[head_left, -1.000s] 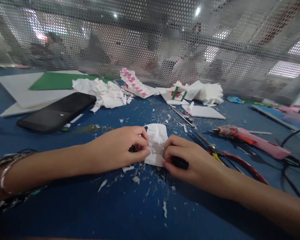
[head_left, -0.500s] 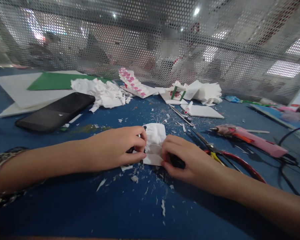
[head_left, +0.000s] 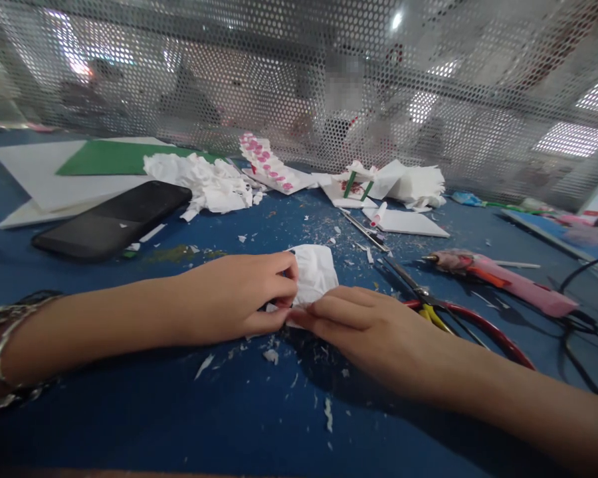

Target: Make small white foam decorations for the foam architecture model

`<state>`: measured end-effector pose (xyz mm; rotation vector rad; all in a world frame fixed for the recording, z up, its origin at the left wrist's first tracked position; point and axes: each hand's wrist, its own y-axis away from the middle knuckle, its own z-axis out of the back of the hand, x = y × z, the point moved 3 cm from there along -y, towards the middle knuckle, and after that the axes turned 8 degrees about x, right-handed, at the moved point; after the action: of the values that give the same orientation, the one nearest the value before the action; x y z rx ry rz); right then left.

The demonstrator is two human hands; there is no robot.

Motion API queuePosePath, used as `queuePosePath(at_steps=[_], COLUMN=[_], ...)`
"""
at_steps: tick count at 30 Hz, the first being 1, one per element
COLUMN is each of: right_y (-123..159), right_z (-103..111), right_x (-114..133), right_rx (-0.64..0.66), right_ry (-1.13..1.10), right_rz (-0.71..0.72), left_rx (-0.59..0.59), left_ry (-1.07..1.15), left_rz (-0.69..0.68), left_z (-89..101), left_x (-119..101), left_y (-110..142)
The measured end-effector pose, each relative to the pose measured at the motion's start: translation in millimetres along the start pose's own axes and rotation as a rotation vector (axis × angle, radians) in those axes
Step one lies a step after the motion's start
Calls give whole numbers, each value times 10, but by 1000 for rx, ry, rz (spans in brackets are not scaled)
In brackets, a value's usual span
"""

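Note:
A small piece of crinkled white paper (head_left: 315, 269) lies between my hands at the middle of the blue table. My left hand (head_left: 259, 292) is closed on its left edge, the thumb low and the fingers curled. From the right, my right hand (head_left: 363, 318) is closed on the near edge, its fingertips pressed close to the left thumb. The fingers cover the near part of the paper. Small white paper scraps (head_left: 270, 356) lie scattered around both hands.
A black phone (head_left: 112, 219) lies left, by crumpled white paper (head_left: 209, 182) and a green sheet (head_left: 114, 159). Tweezers (head_left: 363, 229), red-and-yellow-handled scissors (head_left: 428, 302) and a pink glue gun (head_left: 508, 279) with a cord lie right. A perforated metal screen (head_left: 279, 86) stands behind.
My right hand has moved left over the near part of the paper, its fingers flatter and nearer my left hand. My left hand stays at the paper's left edge.

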<state>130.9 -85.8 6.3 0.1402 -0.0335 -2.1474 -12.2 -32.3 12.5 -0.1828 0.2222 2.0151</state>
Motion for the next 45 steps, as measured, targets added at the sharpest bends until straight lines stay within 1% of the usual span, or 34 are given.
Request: queuePosePath(at_steps=[6, 11, 13, 15, 16, 18, 20, 22, 23, 25, 26, 27, 29, 30, 31, 33, 35, 38, 41, 45], right_y=[-13, -10, -13, -16, -17, -17, -20, -26, -30, -31, -26, -16, 18, 40, 63, 105, 131, 139, 129, 123], right_z=[-9, -17, -13, -6, -3, 1, 5, 11, 17, 33, 43, 56, 80, 90, 96, 100, 102, 105, 104, 118], right_x=[3, 7, 9, 8, 6, 2, 0, 2, 3, -4, -13, -26, -61, -81, -100, -127, -137, -136, -134, -131], right_rx=[-15, -24, -24, -19, -13, -4, -3, -7, -11, -9, -7, -10, -22, -28, -32, -37, -56, -96, -107, -122], right_ry=[35, 74, 81, 71, 61, 35, 13, 4, 0, -15, -33, -61, -142, -189, -234, -302, -336, -352, -330, -272], right_rz=[22, 20, 24, 25, 24, 26, 31, 31, 28, 9, -2, -12, -26, -31, -35, -37, -36, -45, -54, -56], left_rx=[7, 0, -14, -22, -20, -47, -69, -111, -141, -239, -288, -313, -270, -229, -196, -142, -112, -109, -113, -147], left_ry=[-106, -262, -318, -381, -433, -440, -408, -464, -513, -586, -588, -558, -445, -381, -325, -211, -147, -178, -206, -214], left_rz=[16, 15, 31, 104, 190, 319, 365, 373, 366, 301, 243, 151, -69, -143, -182, -172, -131, -102, -85, -118], left_z=[-15, -11, 8, 41, 63, 120, 173, 227, 249, 279, 280, 264, 192, 149, 111, 49, 8, -15, -15, -12], left_x=[-15, -103, -102, -25, 48, 200, 312, 347, 334, 248, 184, 110, -41, -101, -146, -184, -187, -190, -204, -231], left_y=[-9, -43, -42, -12, 18, 100, 174, 209, 207, 173, 147, 117, 59, 36, 17, -17, -44, -69, -77, -83])
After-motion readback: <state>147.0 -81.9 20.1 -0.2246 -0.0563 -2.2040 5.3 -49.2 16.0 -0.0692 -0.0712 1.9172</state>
